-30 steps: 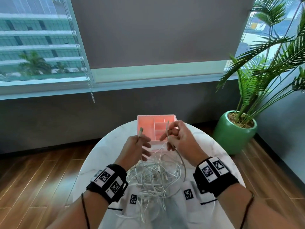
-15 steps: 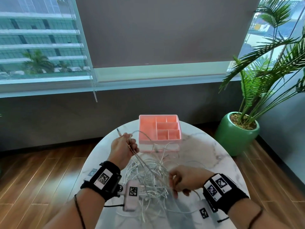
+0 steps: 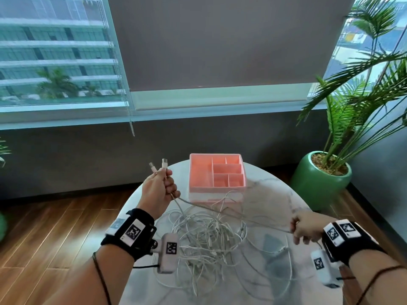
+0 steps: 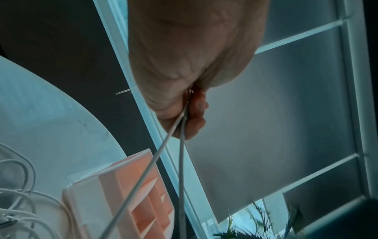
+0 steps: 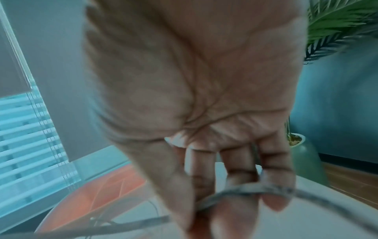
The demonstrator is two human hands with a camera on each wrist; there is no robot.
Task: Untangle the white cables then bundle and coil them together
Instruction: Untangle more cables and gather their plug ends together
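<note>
Behind the round marble counter [image 3: 275, 194] stands a grey wall with a window. Above the counter's left side, the left hand [image 3: 157, 191] grips two cable ends, and both plugs [image 3: 159, 166] stick up from the fist. The right hand [image 3: 305, 226], near the right edge, pinches one strand pulled tight between the two hands. The tangled white cables [image 3: 209, 236] lie in a loose heap on the counter between the wrists. A pink organizer tray [image 3: 199, 172] sits behind the heap. A potted palm [image 3: 323, 179] stands on the floor at right.
</note>
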